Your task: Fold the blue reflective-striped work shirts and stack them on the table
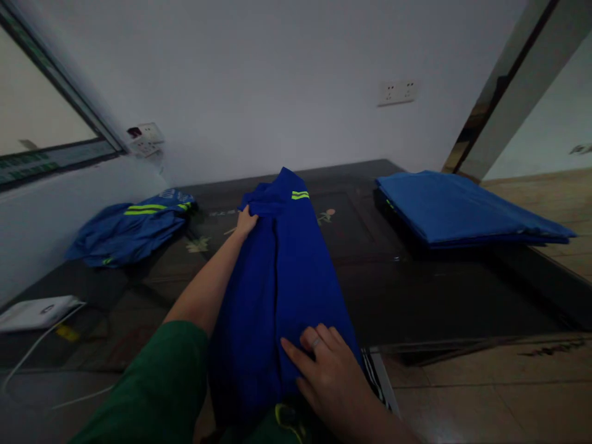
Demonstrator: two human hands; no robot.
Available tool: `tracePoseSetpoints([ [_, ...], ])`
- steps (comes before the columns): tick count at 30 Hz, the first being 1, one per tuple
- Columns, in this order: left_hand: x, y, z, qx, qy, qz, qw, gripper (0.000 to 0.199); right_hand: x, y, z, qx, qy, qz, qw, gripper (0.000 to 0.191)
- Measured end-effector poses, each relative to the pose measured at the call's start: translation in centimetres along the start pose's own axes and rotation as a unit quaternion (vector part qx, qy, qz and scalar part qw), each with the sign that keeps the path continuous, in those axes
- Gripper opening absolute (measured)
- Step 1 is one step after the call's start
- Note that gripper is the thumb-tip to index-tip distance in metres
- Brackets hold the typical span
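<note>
A bright blue jacket point(300, 271) with two short yellow-green stripes lies in a long narrow shape down the middle of the table, its near end hanging toward me. A dark lengthwise seam or fold edge runs along it. At its far end, near the bunched fabric, my left hand point(247, 220) is closed on the cloth; its fingertips are partly hidden. My right hand point(326, 367), with a ring on one finger, rests on the near part of the jacket. Its index finger and thumb are apart, the other fingers bent, and no cloth shows gripped in it.
On the dark table point(444, 290), a flat stack of folded blue cloth point(462, 206) lies at right. A crumpled blue garment point(139, 225) with yellow-green stripes lies at left, near a white device point(39, 312) with a white cable point(41, 336). Behind stands a wall with sockets point(398, 92).
</note>
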State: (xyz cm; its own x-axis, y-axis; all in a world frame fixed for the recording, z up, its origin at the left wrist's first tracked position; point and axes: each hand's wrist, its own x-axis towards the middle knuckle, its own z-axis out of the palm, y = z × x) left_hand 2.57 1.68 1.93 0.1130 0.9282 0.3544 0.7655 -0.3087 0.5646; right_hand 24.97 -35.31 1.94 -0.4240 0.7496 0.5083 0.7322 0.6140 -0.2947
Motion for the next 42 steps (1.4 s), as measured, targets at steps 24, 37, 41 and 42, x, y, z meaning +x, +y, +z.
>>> tracePoseSetpoints([
  [24,-21.6,5.9,-4.0,0.234,-0.222,0.125,0.938,0.062,0.1,-0.7,-1.8,0.052,0.071,-0.197,0.977,0.018],
  [37,-22.0,6.1,-4.4,0.227,-0.219,0.126,0.941,0.061,-1.0,-0.9,1.3,0.009,-0.054,-0.208,0.977,0.024],
  [41,-21.0,6.0,-5.8,0.175,-0.246,0.134,0.944,0.056,-2.2,0.2,4.1,-0.002,-0.041,-0.208,0.977,0.032],
  [42,-20.4,5.9,-6.2,0.159,-0.245,0.134,0.947,0.051,-2.7,0.5,4.8,0.0,-0.042,-0.22,0.975,0.03],
])
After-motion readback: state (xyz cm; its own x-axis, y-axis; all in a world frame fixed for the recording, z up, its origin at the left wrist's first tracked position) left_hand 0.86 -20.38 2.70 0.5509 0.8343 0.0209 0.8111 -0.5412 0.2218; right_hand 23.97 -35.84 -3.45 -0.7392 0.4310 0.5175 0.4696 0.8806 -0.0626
